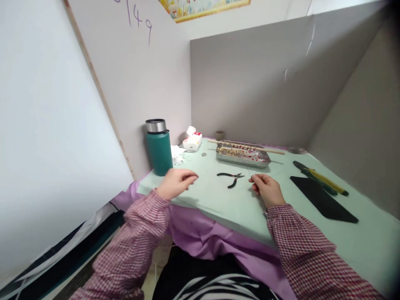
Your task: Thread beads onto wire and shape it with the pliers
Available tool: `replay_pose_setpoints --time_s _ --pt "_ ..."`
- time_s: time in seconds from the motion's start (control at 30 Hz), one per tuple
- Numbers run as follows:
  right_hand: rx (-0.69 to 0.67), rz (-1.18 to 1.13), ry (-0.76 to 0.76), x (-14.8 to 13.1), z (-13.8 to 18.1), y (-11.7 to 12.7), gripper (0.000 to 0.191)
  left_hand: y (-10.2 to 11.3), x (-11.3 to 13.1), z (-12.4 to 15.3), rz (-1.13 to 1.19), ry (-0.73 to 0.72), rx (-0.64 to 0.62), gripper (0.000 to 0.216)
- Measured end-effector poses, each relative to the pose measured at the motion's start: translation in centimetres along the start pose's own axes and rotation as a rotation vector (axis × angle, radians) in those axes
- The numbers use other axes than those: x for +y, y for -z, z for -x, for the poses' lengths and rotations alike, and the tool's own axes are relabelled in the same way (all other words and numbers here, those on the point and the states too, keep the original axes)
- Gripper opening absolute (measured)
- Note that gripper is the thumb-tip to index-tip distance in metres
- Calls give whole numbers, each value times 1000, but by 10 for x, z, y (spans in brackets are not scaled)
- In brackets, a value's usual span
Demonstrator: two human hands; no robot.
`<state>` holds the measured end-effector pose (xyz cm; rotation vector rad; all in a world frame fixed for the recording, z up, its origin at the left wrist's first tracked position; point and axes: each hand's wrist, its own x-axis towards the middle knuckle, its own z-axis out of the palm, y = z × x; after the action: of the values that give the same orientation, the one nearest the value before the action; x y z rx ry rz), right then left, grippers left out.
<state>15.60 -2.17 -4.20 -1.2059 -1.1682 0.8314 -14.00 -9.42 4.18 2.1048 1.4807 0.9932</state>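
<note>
One thin strand rises from your right grip, closed in a narrow pinch just over the worktop; handling that fine length looks like the step in hand. Your left grip narrows at the tips too, well apart, though I can't tell whether anything sits between them. Any move from here calls, I'd judge, for steady fingertips and a gentle pull. Watch those pliers, handles spread, lying between your two grips! Beyond sits the metal tray of gold and red bits, a wooden rod across it; left, a green bottle; right, a black mat.
</note>
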Motion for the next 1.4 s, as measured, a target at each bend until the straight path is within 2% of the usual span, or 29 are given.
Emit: replay_pose_setpoints --time_s 0.07,0.13,0.2,0.27,0.4,0.53,0.63,0.73,0.97,1.2,1.3,1.4 --pt "-4 8 -5 1 0 0 29 36 -17 15 -94 102 2 28" --pt "-2 28 -6 2 0 1 29 62 -33 26 -180 181 16 30" --pt "10 45 2 4 -1 2 28 77 -45 34 -240 236 26 32" --pt "5 61 5 7 -1 3 28 80 -52 36 -287 256 53 34" --pt "6 91 9 10 -3 4 25 56 -56 27 -326 203 93 40" --pt "-4 91 14 10 -3 5 27 18 -61 15 -429 128 108 61" --pt "-13 72 11 9 -2 4 28 -3 -63 12 -517 199 151 75" --pt "-10 64 6 9 -2 4 30 -14 -62 10 -560 261 202 81" --pt "-7 42 -7 9 -4 3 30 -25 -59 -2 -562 293 217 78" --pt "-19 35 -15 5 -1 2 29 -24 -63 -5 -509 307 265 77" --pt "-19 41 -15 5 -1 2 29 -19 -56 -1 -419 275 234 78" --pt "-16 38 -17 6 -2 2 27 -11 -37 5 -322 209 196 78"
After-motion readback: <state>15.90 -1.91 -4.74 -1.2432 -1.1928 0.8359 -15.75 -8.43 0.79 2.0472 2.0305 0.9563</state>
